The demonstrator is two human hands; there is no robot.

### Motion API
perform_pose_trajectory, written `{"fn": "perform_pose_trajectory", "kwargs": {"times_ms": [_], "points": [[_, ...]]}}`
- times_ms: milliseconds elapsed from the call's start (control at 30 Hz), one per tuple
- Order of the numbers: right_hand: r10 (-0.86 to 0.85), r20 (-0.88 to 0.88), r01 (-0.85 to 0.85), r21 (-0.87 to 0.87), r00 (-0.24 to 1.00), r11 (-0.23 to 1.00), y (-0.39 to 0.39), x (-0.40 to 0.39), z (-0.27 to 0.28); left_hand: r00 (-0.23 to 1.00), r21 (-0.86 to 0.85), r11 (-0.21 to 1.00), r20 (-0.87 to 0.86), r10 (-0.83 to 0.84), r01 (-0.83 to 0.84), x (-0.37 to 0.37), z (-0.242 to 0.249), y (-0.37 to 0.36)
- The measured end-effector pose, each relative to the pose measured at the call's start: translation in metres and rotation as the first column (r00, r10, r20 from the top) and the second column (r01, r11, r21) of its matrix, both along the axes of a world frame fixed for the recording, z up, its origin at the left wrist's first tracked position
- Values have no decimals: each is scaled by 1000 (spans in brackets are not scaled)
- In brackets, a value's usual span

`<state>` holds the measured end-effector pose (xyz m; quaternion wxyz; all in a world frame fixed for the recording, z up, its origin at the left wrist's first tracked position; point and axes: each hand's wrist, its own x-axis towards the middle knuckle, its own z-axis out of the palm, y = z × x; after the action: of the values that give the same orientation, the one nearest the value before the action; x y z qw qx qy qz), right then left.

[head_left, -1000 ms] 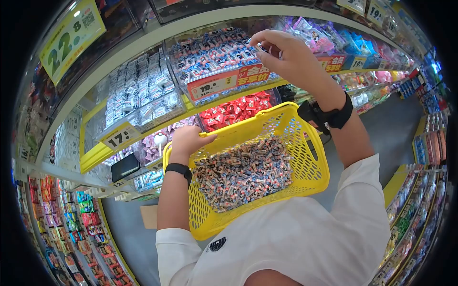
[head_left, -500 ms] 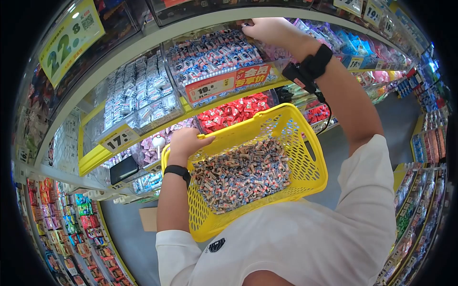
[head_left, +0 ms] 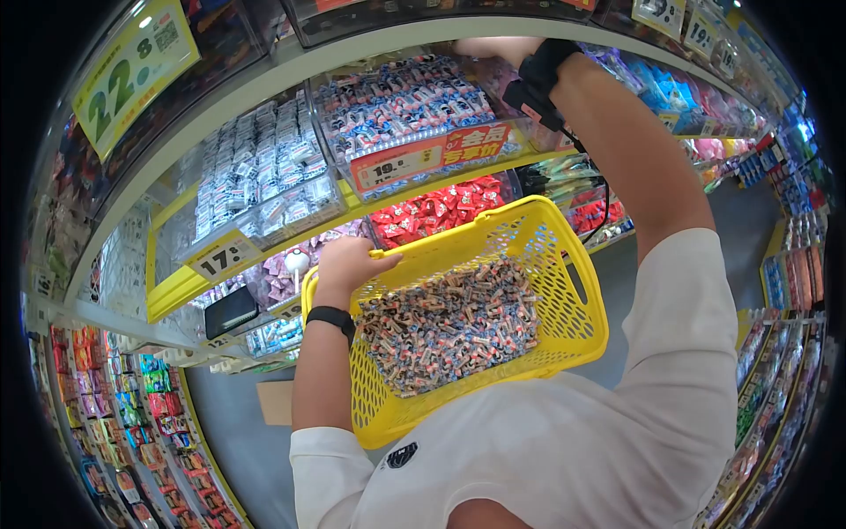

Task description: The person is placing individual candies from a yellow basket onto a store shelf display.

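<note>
Above the basket, right hand: the right hand (head_left: 493,48) reaches deep into the top bin (head_left: 401,110) of blue-and-white candies; its fingers are hidden behind the bin rim, so whether they are spread or pinching a piece cannot be told.
Change: a second ago this hand was out in front of the bin, fingers pinched on something small; half a second ago it was at the bin's upper edge; now only the wrist with its black strap (head_left: 539,70) shows. The arm has gone up and in.
Meaning: by my reading, the candy is being fed piece by piece from basket to bin, and one more piece is being placed at this instant.
Left hand: the left hand (head_left: 348,264) is curled shut over the basket's far-left rim, thumb along the edge, steadying it; it has not moved.
Basket: one yellow basket (head_left: 577,291), tilted against the chest, about half full of small wrapped candies (head_left: 449,322), too many to count.
Beyond the basket: one bin of red candies (head_left: 441,207) just behind its far rim; one bin of white packets (head_left: 264,172) up and to the left.
Price tags above the basket: three read clearly, 22.8 (head_left: 132,66), 17 (head_left: 225,256), 19.8 (head_left: 432,154).
Hands: two, both the person's own; one black band on each wrist.
</note>
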<state>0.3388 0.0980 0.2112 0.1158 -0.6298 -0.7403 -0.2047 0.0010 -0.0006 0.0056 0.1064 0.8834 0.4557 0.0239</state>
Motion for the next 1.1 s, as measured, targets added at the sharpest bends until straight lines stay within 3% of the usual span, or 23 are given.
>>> {"fn": "perform_pose_trajectory", "kwargs": {"times_ms": [200, 567, 767, 933, 1100], "points": [[-56, 143, 65, -62, 988, 996, 18, -15, -2, 1000, 87, 996, 2, -18, 18, -1, -8, 2], [-77, 491, 213, -228, 868, 950, 35, -38, -15, 999, 55, 998, 31, -9, 8, -1, -5, 2], [-24, 557, 221, -288, 830, 932, 39, -40, -20, 999, 82, 996, 40, -20, 16, -2, -6, 1], [26, 541, 118, -229, 841, 966, 46, -28, -29, 997, 102, 995, 71, -24, 17, -2, -7, 0], [30, 613, 221, -329, 790, 918, 42, -37, -19, 996, 104, 994, 89, -24, 14, -2, -11, 1]]}}
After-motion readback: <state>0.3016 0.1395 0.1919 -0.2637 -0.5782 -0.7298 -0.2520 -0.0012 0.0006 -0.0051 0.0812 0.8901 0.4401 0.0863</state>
